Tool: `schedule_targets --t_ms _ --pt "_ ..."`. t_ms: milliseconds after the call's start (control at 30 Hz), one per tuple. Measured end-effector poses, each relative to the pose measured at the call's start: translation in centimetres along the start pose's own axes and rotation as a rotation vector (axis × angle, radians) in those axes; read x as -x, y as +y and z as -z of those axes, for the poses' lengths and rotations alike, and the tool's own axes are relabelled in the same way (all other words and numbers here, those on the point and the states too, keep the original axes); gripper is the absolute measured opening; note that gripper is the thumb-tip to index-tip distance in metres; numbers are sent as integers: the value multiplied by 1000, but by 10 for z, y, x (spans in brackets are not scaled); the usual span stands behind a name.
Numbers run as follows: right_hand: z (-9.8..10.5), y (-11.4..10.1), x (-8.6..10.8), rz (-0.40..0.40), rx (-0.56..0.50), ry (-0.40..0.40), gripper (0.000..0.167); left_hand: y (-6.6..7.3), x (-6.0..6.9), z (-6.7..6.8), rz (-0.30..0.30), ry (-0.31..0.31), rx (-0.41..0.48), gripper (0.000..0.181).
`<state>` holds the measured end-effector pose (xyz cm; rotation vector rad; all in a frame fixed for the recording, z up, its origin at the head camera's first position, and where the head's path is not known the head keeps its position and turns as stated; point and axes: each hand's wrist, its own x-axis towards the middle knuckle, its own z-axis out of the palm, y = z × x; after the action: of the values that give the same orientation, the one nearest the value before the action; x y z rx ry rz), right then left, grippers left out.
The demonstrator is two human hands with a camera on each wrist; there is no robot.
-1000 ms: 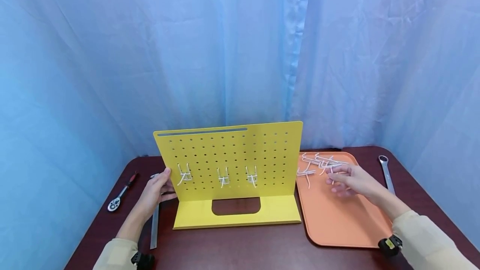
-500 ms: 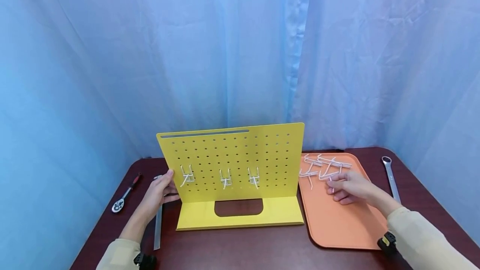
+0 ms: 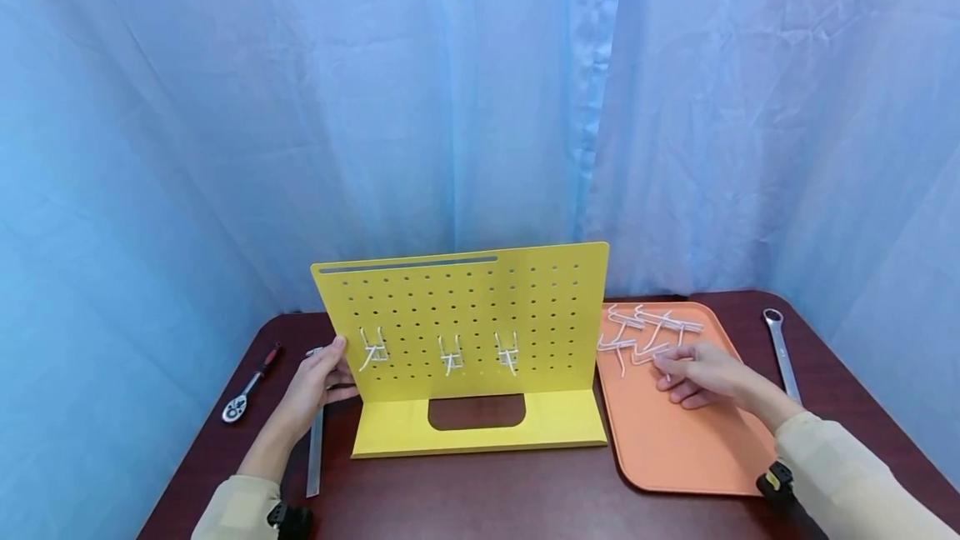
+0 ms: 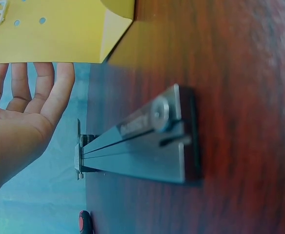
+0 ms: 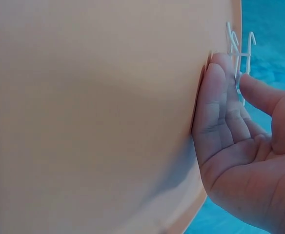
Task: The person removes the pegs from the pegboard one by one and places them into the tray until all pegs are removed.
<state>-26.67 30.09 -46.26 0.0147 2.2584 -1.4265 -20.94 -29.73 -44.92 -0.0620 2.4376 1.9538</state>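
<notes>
A yellow pegboard (image 3: 465, 307) stands upright on its flat foot, with three white wire hooks mounted in a row, one of them a left-hand hook (image 3: 374, 348). My left hand (image 3: 311, 386) grips the board's left edge, thumb at the front and fingers behind. In the left wrist view those fingers (image 4: 54, 92) reach behind the yellow panel. Over the orange tray (image 3: 690, 448) my right hand (image 3: 701, 373) pinches a white wire hook (image 3: 647, 353) between thumb and fingers. Its prongs show past the fingertips in the right wrist view. Several loose hooks (image 3: 637, 322) lie at the tray's far end.
A steel caliper-like tool (image 3: 315, 457) lies on the dark table just left of the board. Farther left is a ratchet wrench (image 3: 246, 394) with a red and black handle. A combination wrench (image 3: 782, 357) lies right of the tray. Blue curtains (image 3: 450, 107) enclose the table.
My right hand has moved slightly nearer with the pinched hook, away from the other hooks on the tray. The left hand keeps its grip on the board.
</notes>
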Motion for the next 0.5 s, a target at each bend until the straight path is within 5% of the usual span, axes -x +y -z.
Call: schedule_targets --t_ms 500 --pt "7 -4 4 -35 -11 -72 40 2 0 0 -1 -12 5 62"
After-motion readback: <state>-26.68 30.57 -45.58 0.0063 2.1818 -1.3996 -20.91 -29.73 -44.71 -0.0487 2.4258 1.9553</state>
